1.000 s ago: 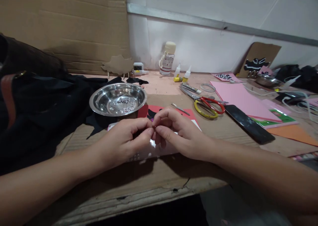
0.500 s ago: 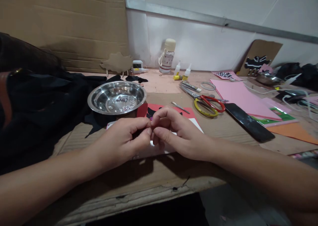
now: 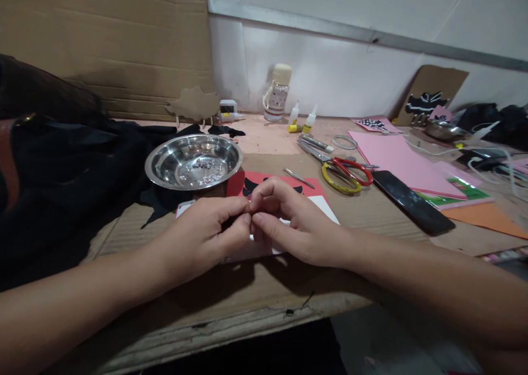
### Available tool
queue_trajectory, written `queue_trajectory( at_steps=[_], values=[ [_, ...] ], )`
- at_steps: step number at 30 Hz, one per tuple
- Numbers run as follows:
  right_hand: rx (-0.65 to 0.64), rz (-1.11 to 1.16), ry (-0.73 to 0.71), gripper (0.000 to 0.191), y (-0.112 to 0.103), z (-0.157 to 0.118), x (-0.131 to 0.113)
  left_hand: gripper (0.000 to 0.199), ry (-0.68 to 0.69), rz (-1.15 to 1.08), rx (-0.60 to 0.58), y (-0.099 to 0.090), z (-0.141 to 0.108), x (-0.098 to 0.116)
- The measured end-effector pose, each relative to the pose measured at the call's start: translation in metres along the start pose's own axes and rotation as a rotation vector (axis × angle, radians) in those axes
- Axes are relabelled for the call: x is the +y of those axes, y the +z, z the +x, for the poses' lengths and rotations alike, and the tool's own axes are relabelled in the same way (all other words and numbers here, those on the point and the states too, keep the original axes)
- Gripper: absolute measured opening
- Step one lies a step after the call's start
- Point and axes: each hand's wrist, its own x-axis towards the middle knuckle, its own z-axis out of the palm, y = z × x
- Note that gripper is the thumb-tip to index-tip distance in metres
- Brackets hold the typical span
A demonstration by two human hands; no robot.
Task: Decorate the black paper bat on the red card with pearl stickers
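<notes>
Red sheet point(image 3: 236, 185) w/ black pieces point(image 3: 248, 187) on it lies on the bench point(image 3: 383, 215), just past the fingertips & partly hidden by them. L hand point(image 3: 206, 224) & R hand point(image 3: 301, 226) meet tip to tip, thumb & forefinger of each drawn in to a narrow grip; can't tell what (if anything) is pinched btwn them. White sheet point(image 3: 324, 207) lies below the hands, nearer the person than the red. Thin metal tool point(image 3: 299, 178) is just beyond R hand. Steel bowl point(image 3: 163, 160) w/ small shiny bits point(image 3: 204, 169) stands beyond L hand. Farther R: scissors point(image 3: 329, 159) w/ one yellow & one red handle, then black phone point(image 3: 412, 203), pink paper point(image 3: 406, 160). At back, small glue bottles point(image 3: 309, 121) & capped drink bottle point(image 3: 277, 92) stand near the wall point(image 3: 330, 72).
</notes>
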Motion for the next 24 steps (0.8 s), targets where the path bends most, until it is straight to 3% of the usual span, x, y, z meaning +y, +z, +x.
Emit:
queue_trajectory(
  at_steps=[7, 12, 24],
  values=[
    [0.012, 0.232, 0.077, 0.009, -0.0014, 0.0014, 0.0034, 0.031, 0.053, -0.109, 0.027, -0.0061, -0.0024, 0.0015],
    [-0.005, 0.243, 0.095, 0.010, -0.0025, 0.0000, 0.0021, 0.029, 0.063, -0.142, -0.026, -0.0053, -0.0007, -0.0001],
    [0.015, 0.226, 0.059, 0.006, -0.0016, 0.0016, 0.0002, 0.029, 0.096, -0.056, 0.027, -0.0052, -0.0005, 0.0015]
  ],
)
